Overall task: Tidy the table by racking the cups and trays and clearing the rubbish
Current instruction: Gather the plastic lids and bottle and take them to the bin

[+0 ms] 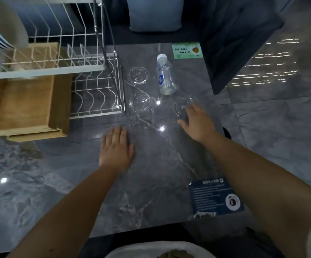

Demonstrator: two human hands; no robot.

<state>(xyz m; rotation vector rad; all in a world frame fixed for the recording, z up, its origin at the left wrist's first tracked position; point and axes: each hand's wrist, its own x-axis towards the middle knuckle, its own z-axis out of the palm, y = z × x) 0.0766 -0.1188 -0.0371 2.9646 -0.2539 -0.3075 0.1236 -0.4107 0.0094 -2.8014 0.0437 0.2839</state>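
Where marble gleams, round clear cups point(138, 75).

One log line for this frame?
left hand: open, flat on table | right hand: open, reaching glass cup | bottle: lying, untouched

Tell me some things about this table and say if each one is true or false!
1. The plastic bottle lies on its side. True.
2. The right hand holds the bottle. False: it reaches toward a clear glass cup, with nothing in its grip.
3. Three clear cups are on the table. True.
4. The wooden tray sits right of the bottle. False: it is at the left, in the wire rack.
5. The left hand holds a cup. False: it is flat and empty.
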